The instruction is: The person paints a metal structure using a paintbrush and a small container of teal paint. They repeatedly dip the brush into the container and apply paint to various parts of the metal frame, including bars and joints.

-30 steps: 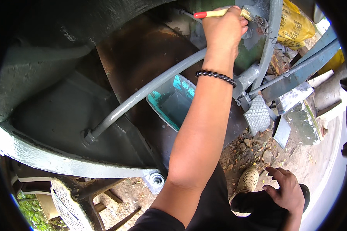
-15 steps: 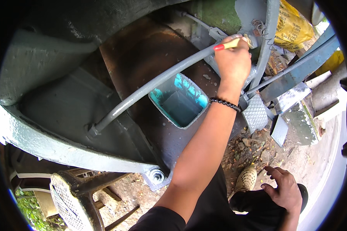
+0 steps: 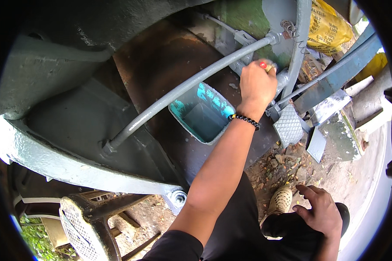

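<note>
My left hand (image 3: 257,87), a dark beaded bracelet at its wrist, is closed around a paintbrush (image 3: 263,65). The brush has a pale handle with a red tip; its bristles are blurred and mostly hidden by my hand. Just above the hand, a grey-coated metal rod (image 3: 191,82) runs diagonally. Below the rod stands a turquoise plastic tub (image 3: 214,101) holding grey paint, beside my left wrist. My right hand (image 3: 321,213) rests at my right knee, fingers loosely spread, holding nothing. Grey metal parts surround the brush, including a crosshatched pedal-like plate (image 3: 288,127).
A curved grey metal rim (image 3: 87,172) borders the left side. A worn plastic chair (image 3: 80,226) stands at lower left. A yellow printed sack (image 3: 329,28) and a blue-grey beam (image 3: 335,80) are at upper right. Rubble (image 3: 287,167) lies near my shoe.
My left hand has moved down off the upper end of the rod with the brush, whose handle has turned. My right hand stays at the knee.
</note>
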The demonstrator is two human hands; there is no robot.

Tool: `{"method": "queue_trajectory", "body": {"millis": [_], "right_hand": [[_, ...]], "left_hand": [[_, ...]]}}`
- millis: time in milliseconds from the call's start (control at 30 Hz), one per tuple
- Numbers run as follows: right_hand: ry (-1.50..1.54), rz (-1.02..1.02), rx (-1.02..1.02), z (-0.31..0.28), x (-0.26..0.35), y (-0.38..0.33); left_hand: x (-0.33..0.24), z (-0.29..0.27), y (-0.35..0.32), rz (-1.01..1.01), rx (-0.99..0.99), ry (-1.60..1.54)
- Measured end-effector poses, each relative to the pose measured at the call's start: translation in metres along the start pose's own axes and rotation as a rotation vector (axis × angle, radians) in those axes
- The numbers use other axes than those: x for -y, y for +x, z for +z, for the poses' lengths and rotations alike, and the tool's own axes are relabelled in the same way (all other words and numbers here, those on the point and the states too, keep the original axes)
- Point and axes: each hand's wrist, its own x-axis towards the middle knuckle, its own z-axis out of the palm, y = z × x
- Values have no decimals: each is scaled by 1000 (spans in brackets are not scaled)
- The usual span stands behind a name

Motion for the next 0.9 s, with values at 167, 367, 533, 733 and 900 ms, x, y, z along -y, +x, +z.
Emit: {"method": "queue_trajectory", "body": {"millis": [167,367,533,733,900], "right_hand": [[28,37,4,-4,0,-6],[42,56,20,-6,-2,-9],[-37,65,67,-2,-6,-6],[-22,86,64,-1,-6,0],[-8,117,75,-1,-5,-3]], "left_hand": [[-15,11,14,84,-146,-644],[16,10,4,55,-104,-827],[33,6,-8,-17,30,-499],[20,-3,6,-152,106,-85],[17,-4,11,-145,198,82]]}}
